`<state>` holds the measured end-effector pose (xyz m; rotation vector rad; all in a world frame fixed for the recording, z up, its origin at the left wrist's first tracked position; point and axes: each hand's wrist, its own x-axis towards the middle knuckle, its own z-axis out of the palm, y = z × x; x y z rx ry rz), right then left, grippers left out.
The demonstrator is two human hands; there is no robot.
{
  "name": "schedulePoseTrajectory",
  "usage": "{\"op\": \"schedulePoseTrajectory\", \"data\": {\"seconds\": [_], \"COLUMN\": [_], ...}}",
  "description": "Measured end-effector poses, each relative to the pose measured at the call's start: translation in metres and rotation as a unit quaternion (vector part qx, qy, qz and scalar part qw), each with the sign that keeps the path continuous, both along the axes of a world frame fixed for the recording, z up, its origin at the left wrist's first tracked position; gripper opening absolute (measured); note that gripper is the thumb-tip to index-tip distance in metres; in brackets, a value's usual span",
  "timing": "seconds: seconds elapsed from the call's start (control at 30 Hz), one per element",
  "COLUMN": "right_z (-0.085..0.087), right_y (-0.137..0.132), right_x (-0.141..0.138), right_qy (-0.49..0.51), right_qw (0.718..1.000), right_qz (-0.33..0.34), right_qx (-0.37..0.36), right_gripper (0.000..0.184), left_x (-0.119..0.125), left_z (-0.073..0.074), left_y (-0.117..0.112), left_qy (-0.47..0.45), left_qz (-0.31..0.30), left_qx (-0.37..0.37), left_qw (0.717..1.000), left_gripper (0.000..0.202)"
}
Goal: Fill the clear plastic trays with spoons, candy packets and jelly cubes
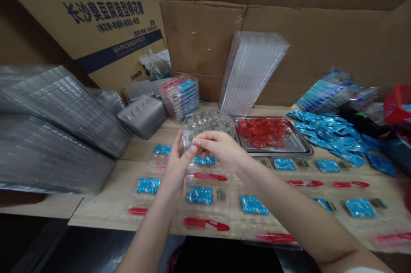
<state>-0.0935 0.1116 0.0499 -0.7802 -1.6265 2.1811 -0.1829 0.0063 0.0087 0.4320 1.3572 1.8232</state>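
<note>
Both my hands meet over the middle of the wooden table (105, 204). My left hand (176, 164) is closed around a small clear plastic piece (187, 138), held upright. My right hand (220, 149) pinches at the same clear piece from the right, fingers pressed together. Below the hands lie several open clear trays (205, 204), each holding a blue packet (199, 195) and a red piece (205, 223). The picture is smeared by motion.
A metal tray of red wrapped sweets (265, 132) and a clear bowl of grey-green pieces (210, 121) stand behind the hands. A heap of blue packets (334, 138) lies right. Stacks of clear trays (54, 123) fill the left; more lean on the cardboard wall (252, 69).
</note>
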Motion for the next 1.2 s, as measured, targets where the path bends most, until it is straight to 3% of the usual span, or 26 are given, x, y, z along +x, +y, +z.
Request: {"op": "schedulePoseTrajectory", "data": {"seconds": [0.07, 0.13, 0.17, 0.23, 0.3, 0.33, 0.37, 0.4, 0.47, 0.53, 0.57, 0.63, 0.73, 0.9, 0.97, 1.03, 1.07, 1.1, 1.2], "right_z": [0.012, 0.018, 0.017, 0.004, -0.016, -0.026, -0.034, -0.039, -0.039, -0.029, -0.023, -0.013, -0.007, -0.003, 0.004, 0.012, 0.015, 0.016, 0.003], "right_y": [0.017, 0.039, 0.051, 0.070, 0.080, 0.081, 0.078, 0.073, 0.056, 0.036, 0.027, 0.013, 0.004, 0.005, 0.014, 0.028, 0.037, 0.044, 0.060], "right_x": [0.003, 0.002, -0.001, -0.009, -0.017, -0.019, -0.021, -0.021, -0.019, -0.016, -0.014, -0.013, -0.014, -0.010, -0.006, -0.003, -0.003, -0.004, -0.016], "right_qy": [0.006, -0.005, -0.025, -0.098, -0.178, -0.203, -0.211, -0.199, -0.128, -0.055, -0.034, -0.023, -0.017, -0.002, 0.005, -0.002, -0.018, -0.042, -0.139], "right_qw": [0.993, 0.947, 0.900, 0.779, 0.687, 0.671, 0.680, 0.713, 0.830, 0.941, 0.974, 0.998, 0.998, 0.999, 1.000, 0.989, 0.966, 0.926, 0.734], "right_qz": [-0.029, -0.066, -0.070, -0.028, 0.050, 0.077, 0.082, 0.065, 0.015, 0.010, 0.023, 0.040, 0.019, 0.022, 0.005, -0.031, -0.048, -0.054, 0.001], "right_qx": [0.113, 0.314, 0.429, 0.619, 0.703, 0.709, 0.698, 0.669, 0.542, 0.333, 0.222, 0.049, -0.048, -0.037, 0.011, 0.147, 0.252, 0.371, 0.665], "right_gripper": [0.014, 0.013, 0.013, 0.015, 0.017, 0.017, 0.016, 0.016, 0.016, 0.015, 0.014, 0.009, 0.006, 0.008, 0.011, 0.013, 0.014, 0.014, 0.017], "left_x": [-0.009, -0.017, -0.020, -0.020, -0.015, -0.012, -0.009, -0.006, -0.001, 0.002, 0.004, 0.006, 0.009, 0.006, -0.001, -0.010, -0.015, -0.020, -0.030], "left_z": [0.003, 0.003, 0.002, -0.002, -0.006, -0.008, -0.009, -0.009, -0.009, -0.009, -0.009, -0.009, -0.007, -0.002, -0.002, -0.002, -0.001, -0.001, -0.002], "left_y": [-0.004, -0.008, -0.008, -0.008, -0.005, -0.003, -0.001, 0.001, 0.005, 0.010, 0.012, 0.015, 0.016, 0.008, 0.003, -0.002, -0.005, -0.008, -0.013], "left_qy": [-0.020, -0.031, -0.037, -0.050, -0.059, -0.058, -0.054, -0.049, -0.038, -0.031, -0.029, -0.026, -0.024, -0.073, -0.107, -0.132, -0.139, -0.143, -0.153], "left_qz": [0.049, 0.087, 0.095, 0.083, 0.057, 0.046, 0.036, 0.025, 0.008, -0.008, -0.014, -0.013, -0.007, -0.018, -0.006, 0.025, 0.046, 0.067, 0.102], "left_qx": [-0.016, -0.046, -0.060, -0.074, -0.070, -0.065, -0.060, -0.055, -0.045, -0.028, -0.021, -0.007, 0.003, -0.008, -0.010, -0.020, -0.026, -0.030, -0.025], "left_qw": [0.998, 0.995, 0.993, 0.993, 0.994, 0.995, 0.996, 0.997, 0.998, 0.999, 0.999, 1.000, 1.000, 0.997, 0.994, 0.991, 0.989, 0.987, 0.983], "left_gripper": [0.068, 0.065, 0.064, 0.065, 0.066, 0.067, 0.069, 0.070, 0.074, 0.077, 0.077, 0.076, 0.073, 0.070, 0.065, 0.060, 0.058, 0.057, 0.054]}}
